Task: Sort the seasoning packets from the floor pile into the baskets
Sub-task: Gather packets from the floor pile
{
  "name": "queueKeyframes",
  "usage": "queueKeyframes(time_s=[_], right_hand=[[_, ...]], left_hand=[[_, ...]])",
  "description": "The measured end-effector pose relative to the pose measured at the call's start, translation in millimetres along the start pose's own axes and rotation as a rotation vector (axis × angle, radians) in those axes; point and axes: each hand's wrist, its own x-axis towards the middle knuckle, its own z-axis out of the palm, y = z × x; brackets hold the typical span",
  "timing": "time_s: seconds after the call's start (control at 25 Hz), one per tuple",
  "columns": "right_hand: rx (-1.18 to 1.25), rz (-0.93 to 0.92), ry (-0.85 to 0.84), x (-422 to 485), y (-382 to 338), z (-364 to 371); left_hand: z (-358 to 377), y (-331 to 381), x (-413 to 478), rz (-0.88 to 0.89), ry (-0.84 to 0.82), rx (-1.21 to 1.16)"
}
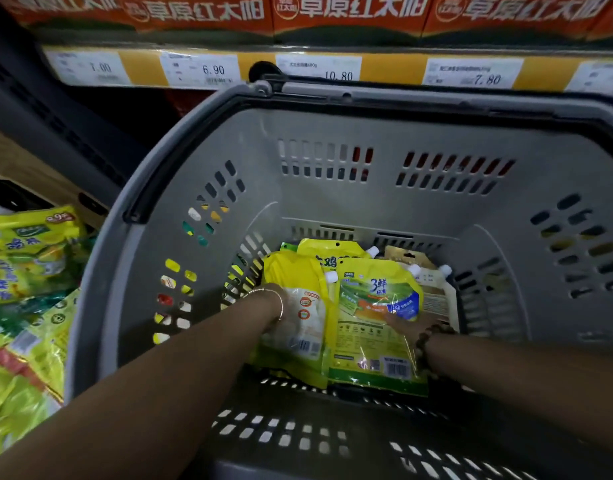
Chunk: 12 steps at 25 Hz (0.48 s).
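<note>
A store shelf edge with a yellow strip runs across the top, carrying white price labels. Orange cartons with white lettering stand on it. At left, a dark slotted panel meets tan floor. Light is dim.

A supermarket aisle: beyond the left hand and right hand, a yellow shelf strip carries printed price labels (7.00, 6.90, 10.80, 7.80) under orange product cartons. Both hands reach into a grey shopping basket; yellow-green seasoning packets lie piled to their left.
</note>
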Motion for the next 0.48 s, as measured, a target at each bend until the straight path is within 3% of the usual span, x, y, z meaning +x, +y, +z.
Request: queueKeyframes(time_s=[0.12,0.24,0.32,0.4,0.48], right_hand=[[-0.218,-0.119,0.1,4,-2,-5],[-0.509,-0.362,0.245,4,-11,-10],[-0.704,-0.535,0.162,3,-14,-3],[-0.867,-0.633,0.026,4,-9,9],[-0.968,-0.655,-0.053,5,-4,15]], left_hand=[[-4,-5,-4,-0.014,-0.027,-0.052],[-7,-11,-14,-0.14,0.228,-0.324],[-3,-5,-20,-0.019,0.282,-0.306],[3,3,-23,0.185,0.199,-0.241],[7,5,-23,0.243,0.12,-0.24]])
